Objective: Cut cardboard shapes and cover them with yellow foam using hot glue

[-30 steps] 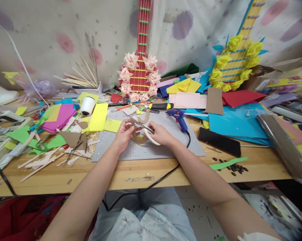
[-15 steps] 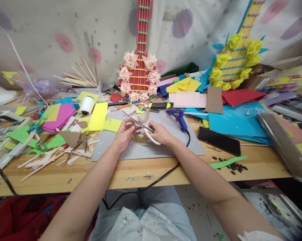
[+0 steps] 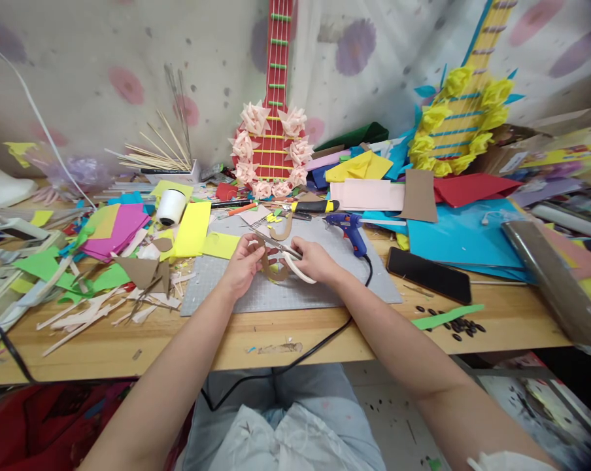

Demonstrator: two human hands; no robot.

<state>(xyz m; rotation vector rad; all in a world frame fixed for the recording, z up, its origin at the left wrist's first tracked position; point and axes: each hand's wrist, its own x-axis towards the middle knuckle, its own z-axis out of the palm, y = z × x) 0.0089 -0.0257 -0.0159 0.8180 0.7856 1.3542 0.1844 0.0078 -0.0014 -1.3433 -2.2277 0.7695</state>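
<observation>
My left hand (image 3: 241, 265) pinches a curved piece of brown cardboard (image 3: 269, 267) above the grey cutting mat (image 3: 295, 294). White-handled scissors (image 3: 286, 255) are gripped in my right hand (image 3: 315, 260), their blades pointing up-left across the cardboard. Another curved brown cardboard piece (image 3: 282, 229) lies on the mat just behind my hands. A blue glue gun (image 3: 350, 230) rests at the mat's back right, its black cord running off the table edge.
Coloured paper, wooden sticks and scraps cover the left side. A white thread spool (image 3: 170, 206), a black phone (image 3: 429, 275), a red paper guitar (image 3: 273, 147) and a yellow-flowered guitar (image 3: 459, 121) stand around. Dark seeds (image 3: 455, 327) lie near the front edge.
Almost nothing differs; both hands hold their grips, and the cardboard and scissors have shifted only slightly.
</observation>
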